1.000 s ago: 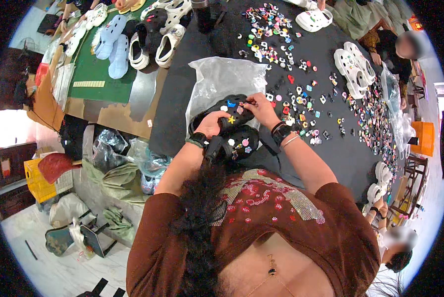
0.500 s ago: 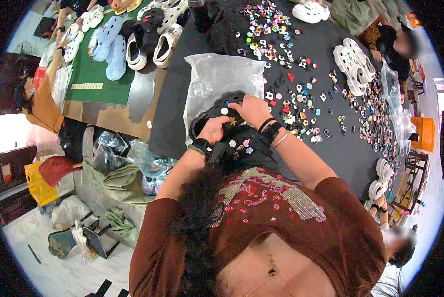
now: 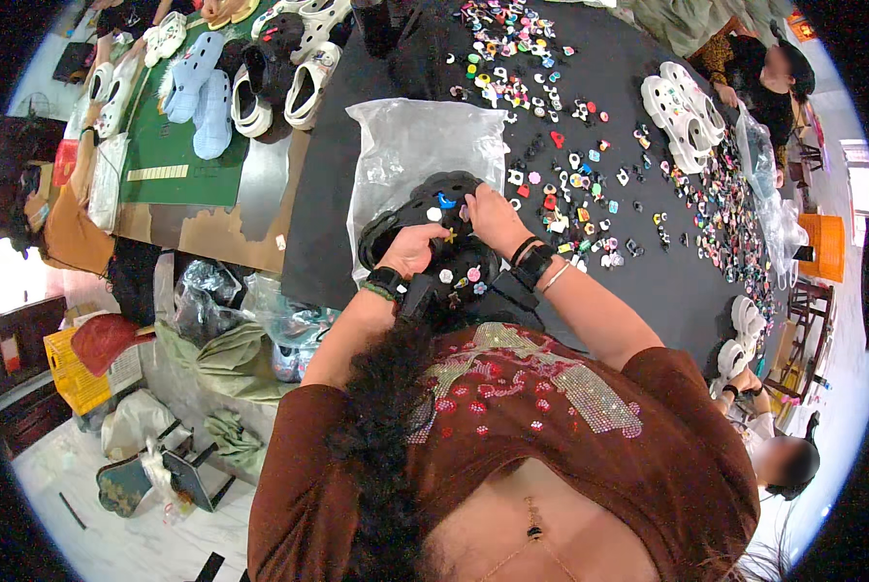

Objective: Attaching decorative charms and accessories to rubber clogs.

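In front of me is a black clog (image 3: 452, 181), dotted with small shoe charms, over a clear plastic bag (image 3: 425, 126). A white charm (image 3: 434, 213), a blue charm (image 3: 445, 201) and a yellow star charm (image 3: 451, 236) show on its upper. My left hand (image 3: 410, 250) is closed on the clog's near left side, its fingertips by the star. My right hand (image 3: 498, 221) grips the far right side, thumb on top; whether it also pinches a charm is hidden. Just below lies a second black clog (image 3: 468, 276) with several charms, partly covered by my hands and wrists.
Many loose charms (image 3: 551, 204) are strewn over the black table (image 3: 638, 310) to the right. White clogs (image 3: 682, 116) stand beyond them. On the left, a green mat (image 3: 177, 184) bears blue clogs (image 3: 211, 126) and others. Other people sit around the table.
My right thumb has shifted off the blue charm toward the clog's right side, so the charm shows more fully. The left hand keeps its hold. The whole view has moved slightly.
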`<action>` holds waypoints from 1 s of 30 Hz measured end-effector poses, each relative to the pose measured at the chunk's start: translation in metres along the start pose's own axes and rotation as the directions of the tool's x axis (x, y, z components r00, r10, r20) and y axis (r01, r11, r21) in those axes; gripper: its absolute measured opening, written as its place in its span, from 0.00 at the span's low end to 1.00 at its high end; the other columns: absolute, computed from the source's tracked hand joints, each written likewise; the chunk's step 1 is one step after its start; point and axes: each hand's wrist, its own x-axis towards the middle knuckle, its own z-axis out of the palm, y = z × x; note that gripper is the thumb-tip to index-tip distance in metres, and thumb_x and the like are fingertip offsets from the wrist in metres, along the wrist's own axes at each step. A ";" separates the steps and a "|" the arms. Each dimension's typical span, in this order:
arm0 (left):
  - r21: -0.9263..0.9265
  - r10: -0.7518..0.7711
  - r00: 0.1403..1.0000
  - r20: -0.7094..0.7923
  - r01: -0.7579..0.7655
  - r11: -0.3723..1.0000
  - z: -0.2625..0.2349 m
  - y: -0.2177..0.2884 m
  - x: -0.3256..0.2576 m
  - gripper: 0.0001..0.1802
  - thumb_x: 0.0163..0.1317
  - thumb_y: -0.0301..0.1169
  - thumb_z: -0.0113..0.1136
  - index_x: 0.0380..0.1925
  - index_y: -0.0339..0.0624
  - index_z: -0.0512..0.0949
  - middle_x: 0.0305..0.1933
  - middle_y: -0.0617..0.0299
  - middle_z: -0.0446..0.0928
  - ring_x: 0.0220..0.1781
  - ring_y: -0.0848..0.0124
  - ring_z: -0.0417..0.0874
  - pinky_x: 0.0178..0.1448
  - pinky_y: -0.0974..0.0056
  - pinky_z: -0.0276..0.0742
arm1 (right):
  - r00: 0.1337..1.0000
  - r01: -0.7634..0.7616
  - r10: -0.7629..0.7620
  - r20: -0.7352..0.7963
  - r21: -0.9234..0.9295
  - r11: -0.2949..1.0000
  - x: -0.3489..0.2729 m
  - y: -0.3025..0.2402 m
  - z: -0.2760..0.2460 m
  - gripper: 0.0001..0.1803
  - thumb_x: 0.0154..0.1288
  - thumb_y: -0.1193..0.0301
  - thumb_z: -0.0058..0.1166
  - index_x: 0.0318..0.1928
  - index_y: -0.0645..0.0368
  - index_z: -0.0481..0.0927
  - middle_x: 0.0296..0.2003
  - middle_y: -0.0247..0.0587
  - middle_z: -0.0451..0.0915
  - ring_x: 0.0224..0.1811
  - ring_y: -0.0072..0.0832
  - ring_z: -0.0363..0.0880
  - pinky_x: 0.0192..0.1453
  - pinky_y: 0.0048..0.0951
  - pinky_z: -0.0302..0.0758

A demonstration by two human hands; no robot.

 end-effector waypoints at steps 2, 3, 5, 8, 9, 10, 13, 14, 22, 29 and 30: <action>0.151 -0.067 0.998 -0.012 0.068 0.986 0.020 0.016 -0.012 0.05 0.54 0.27 0.58 0.30 0.37 0.79 0.23 0.67 0.74 0.21 0.77 0.72 0.22 0.71 0.63 | 0.999 0.002 -0.002 -0.035 -0.020 1.000 -0.002 0.013 0.003 0.19 0.66 0.61 0.43 0.33 0.70 0.68 0.27 0.63 0.75 0.33 0.56 0.76 0.37 0.49 0.74; 0.148 -0.062 0.998 -0.018 0.064 0.987 0.024 0.015 -0.015 0.05 0.54 0.27 0.58 0.30 0.37 0.79 0.23 0.67 0.74 0.21 0.77 0.72 0.22 0.71 0.63 | 0.998 0.035 -0.036 -0.049 -0.036 0.999 -0.002 0.007 0.002 0.20 0.66 0.60 0.44 0.33 0.70 0.68 0.27 0.63 0.75 0.33 0.56 0.76 0.37 0.49 0.74; 0.022 0.078 0.997 -0.020 -0.078 0.997 0.034 0.012 -0.021 0.06 0.55 0.28 0.58 0.30 0.36 0.79 0.26 0.67 0.75 0.22 0.78 0.71 0.23 0.72 0.61 | 0.998 0.002 -0.005 -0.056 -0.060 0.998 -0.002 -0.007 0.003 0.21 0.65 0.59 0.45 0.33 0.70 0.68 0.27 0.63 0.75 0.33 0.56 0.76 0.37 0.49 0.74; 0.097 -0.082 0.993 -0.082 0.090 0.991 0.054 0.032 -0.042 0.07 0.56 0.27 0.56 0.33 0.34 0.79 0.34 0.64 0.77 0.34 0.75 0.74 0.36 0.73 0.65 | 0.995 -0.085 0.082 -0.059 -0.049 0.995 -0.004 -0.007 -0.002 0.22 0.63 0.58 0.48 0.34 0.70 0.68 0.28 0.62 0.75 0.34 0.56 0.75 0.38 0.48 0.73; 0.096 -0.078 0.993 -0.084 0.086 0.992 0.051 0.031 -0.042 0.07 0.56 0.27 0.56 0.33 0.34 0.79 0.34 0.64 0.77 0.34 0.75 0.74 0.36 0.73 0.65 | 0.994 -0.106 0.106 -0.033 -0.011 0.994 -0.004 -0.006 -0.002 0.23 0.62 0.57 0.50 0.34 0.70 0.68 0.29 0.61 0.75 0.35 0.56 0.75 0.39 0.47 0.73; 0.080 -0.030 0.999 -0.041 0.033 0.996 0.047 0.026 -0.039 0.07 0.56 0.27 0.56 0.33 0.34 0.79 0.34 0.64 0.77 0.35 0.75 0.75 0.38 0.72 0.66 | 0.994 -0.104 0.104 -0.033 -0.011 0.995 -0.005 -0.004 0.000 0.23 0.62 0.57 0.50 0.34 0.70 0.68 0.29 0.61 0.75 0.35 0.56 0.75 0.39 0.47 0.73; 0.099 0.032 0.999 0.019 -0.034 0.995 0.034 0.015 -0.027 0.07 0.55 0.25 0.56 0.33 0.34 0.79 0.34 0.63 0.77 0.37 0.74 0.75 0.44 0.71 0.66 | 0.995 -0.084 0.089 -0.050 0.087 0.993 -0.010 0.008 0.009 0.19 0.63 0.60 0.49 0.35 0.68 0.68 0.30 0.60 0.75 0.38 0.56 0.74 0.41 0.47 0.72; 0.135 0.047 0.998 0.035 -0.051 0.990 0.031 0.012 -0.021 0.06 0.55 0.24 0.57 0.32 0.35 0.79 0.34 0.63 0.77 0.39 0.73 0.76 0.47 0.70 0.66 | 0.990 -0.032 0.038 -0.136 0.049 0.998 -0.012 0.013 0.012 0.17 0.63 0.63 0.49 0.32 0.68 0.67 0.29 0.59 0.75 0.36 0.54 0.74 0.39 0.47 0.71; 0.058 0.049 0.999 -0.016 -0.048 0.997 0.005 -0.014 0.011 0.08 0.51 0.28 0.62 0.28 0.32 0.79 0.26 0.67 0.72 0.26 0.77 0.69 0.28 0.70 0.60 | 0.981 0.138 -0.128 -0.145 0.063 0.988 -0.009 0.026 0.011 0.11 0.64 0.67 0.45 0.33 0.65 0.67 0.31 0.58 0.74 0.37 0.54 0.73 0.38 0.48 0.70; 0.162 -0.034 0.999 -0.006 0.035 0.986 0.020 0.006 -0.012 0.06 0.53 0.27 0.60 0.29 0.36 0.80 0.27 0.66 0.76 0.29 0.74 0.74 0.33 0.70 0.67 | 0.999 -0.015 -0.008 0.054 0.424 0.906 -0.020 0.031 -0.008 0.14 0.66 0.66 0.45 0.30 0.65 0.66 0.23 0.53 0.69 0.27 0.45 0.70 0.32 0.38 0.67; 0.094 0.019 0.999 0.047 -0.023 0.995 0.021 0.005 -0.011 0.07 0.53 0.28 0.61 0.29 0.35 0.80 0.26 0.68 0.75 0.27 0.75 0.73 0.30 0.71 0.66 | 0.998 -0.013 -0.010 0.054 0.423 0.906 -0.019 0.035 -0.006 0.14 0.66 0.66 0.45 0.30 0.65 0.66 0.23 0.53 0.69 0.27 0.45 0.70 0.32 0.38 0.67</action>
